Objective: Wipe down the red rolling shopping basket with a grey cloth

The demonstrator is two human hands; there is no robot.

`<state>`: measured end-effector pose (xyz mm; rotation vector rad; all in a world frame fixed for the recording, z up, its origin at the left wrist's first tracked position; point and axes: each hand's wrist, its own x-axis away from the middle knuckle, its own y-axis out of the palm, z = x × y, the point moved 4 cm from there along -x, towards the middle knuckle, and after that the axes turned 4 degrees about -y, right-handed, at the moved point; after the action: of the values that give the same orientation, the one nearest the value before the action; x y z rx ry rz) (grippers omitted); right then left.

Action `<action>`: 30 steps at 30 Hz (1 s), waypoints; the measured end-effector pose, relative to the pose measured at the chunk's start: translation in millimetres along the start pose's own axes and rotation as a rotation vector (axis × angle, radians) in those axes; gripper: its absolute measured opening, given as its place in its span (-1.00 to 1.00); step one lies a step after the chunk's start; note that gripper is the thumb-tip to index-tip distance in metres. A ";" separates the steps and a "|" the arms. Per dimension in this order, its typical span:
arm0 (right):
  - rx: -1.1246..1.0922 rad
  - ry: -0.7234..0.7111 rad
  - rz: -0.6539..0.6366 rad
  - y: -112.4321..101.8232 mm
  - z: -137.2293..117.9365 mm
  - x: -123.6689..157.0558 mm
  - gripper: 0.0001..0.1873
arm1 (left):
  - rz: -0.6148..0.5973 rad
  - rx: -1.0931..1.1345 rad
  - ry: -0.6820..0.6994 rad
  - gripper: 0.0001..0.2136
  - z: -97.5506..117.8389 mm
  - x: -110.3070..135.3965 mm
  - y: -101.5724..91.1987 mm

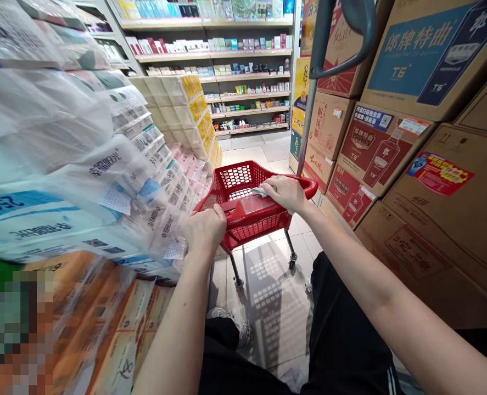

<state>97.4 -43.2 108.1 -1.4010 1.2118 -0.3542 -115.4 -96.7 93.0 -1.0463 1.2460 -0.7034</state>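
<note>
A small red plastic shopping cart (253, 233) with a lattice basket stands on the floor before me. My left hand (206, 226) is closed around the left end of its handle, the thumb lying on top. On the right part of the same handle sits my right hand (286, 192), fingers bent over a crumpled pale cloth or tissue (259, 191). A bit of that pale material also shows below the palm, pressed against the red rail. The visible inside of the basket shows only red lattice. Two thin legs with casters (293, 260) show beneath it.
Plastic-wrapped tissue packs (115, 170) pile up close on the left, above orange packs (90, 318). Stacked cardboard cartons (391, 148) line the right, with a grey metal post and handle (342, 60) before them. Stocked shelves (227, 77) stand across the far end of the tiled aisle (268, 307).
</note>
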 end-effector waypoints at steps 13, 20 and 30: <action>0.031 0.015 -0.220 14.2 -36.3 -29.5 -0.59 | 0.005 0.022 -0.001 -0.39 12.7 11.1 -6.3; 0.052 0.097 -0.301 19.9 -31.0 -42.6 -0.62 | 0.028 0.044 -0.029 -0.39 20.9 14.2 -8.2; 0.075 -0.096 0.091 15.1 -66.3 8.9 -0.59 | 0.042 0.062 -0.048 -0.41 19.5 10.6 -6.1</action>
<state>41.7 -83.2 108.7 -1.2801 1.1681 -0.2634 -93.6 -103.7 94.1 -0.9780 1.1951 -0.6766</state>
